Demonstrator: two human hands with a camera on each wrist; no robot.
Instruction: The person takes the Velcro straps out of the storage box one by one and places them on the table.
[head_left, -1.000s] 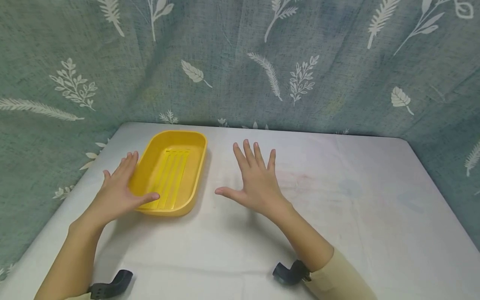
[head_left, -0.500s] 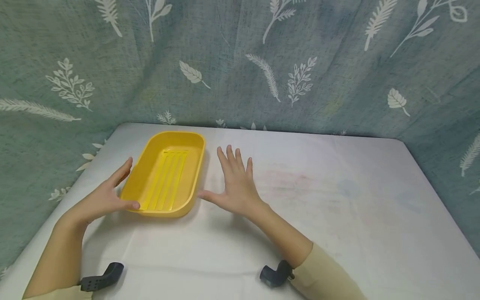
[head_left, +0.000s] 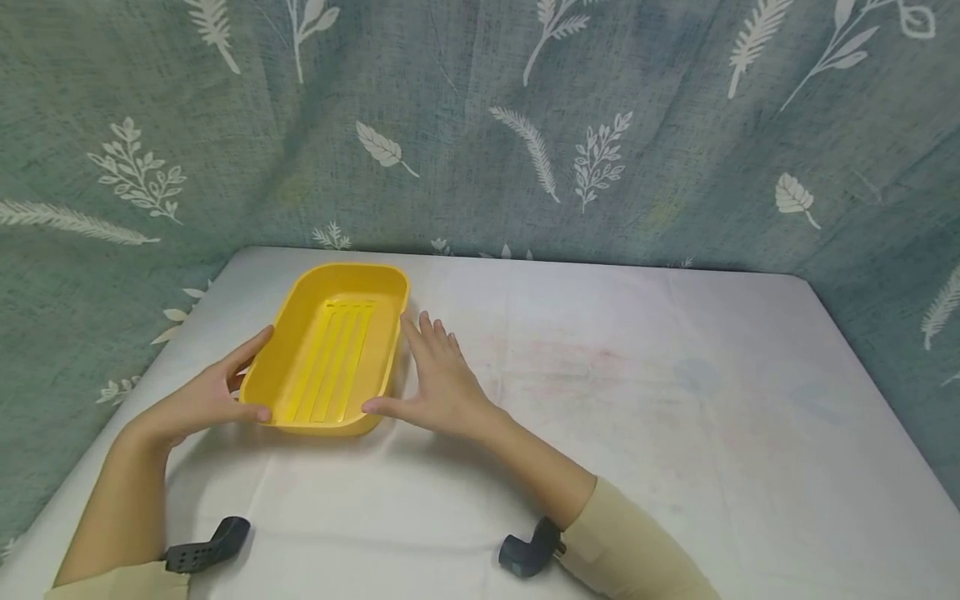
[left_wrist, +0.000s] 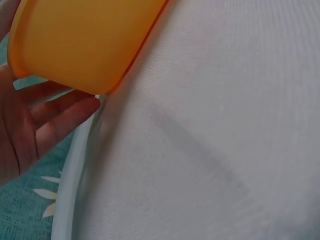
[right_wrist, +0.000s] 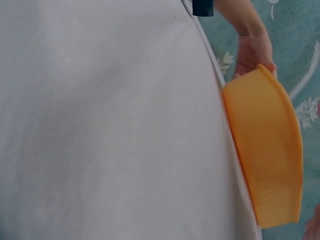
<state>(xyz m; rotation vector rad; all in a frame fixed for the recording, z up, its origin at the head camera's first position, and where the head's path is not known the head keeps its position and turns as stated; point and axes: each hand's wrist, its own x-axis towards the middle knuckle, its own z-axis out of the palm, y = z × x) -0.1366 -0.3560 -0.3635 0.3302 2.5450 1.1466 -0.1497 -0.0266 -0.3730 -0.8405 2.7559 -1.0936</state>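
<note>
A yellow plastic tray (head_left: 326, 367) with slots in its bottom stands on the white-covered table, left of centre in the head view. My left hand (head_left: 198, 406) holds its near left corner, thumb at the rim and fingers against the outer wall. In the left wrist view, the fingers (left_wrist: 65, 120) lie along the outside of the tray. At the right side, my right hand (head_left: 446, 383) is spread, thumb by the near right corner and straight fingers beside the wall. Only a sliver of its fingers (right_wrist: 313, 227) shows in the right wrist view.
The white tablecloth (head_left: 675, 417) spreads far to the right. A green leaf-patterned curtain (head_left: 465, 125) hangs behind and at both sides. Dark wrist cameras (head_left: 210, 546) sit at both forearms, low over the cloth.
Both hands have come to the tray: the left moved down and left onto its corner, the right swept left to its side. The tray stays in place.
</note>
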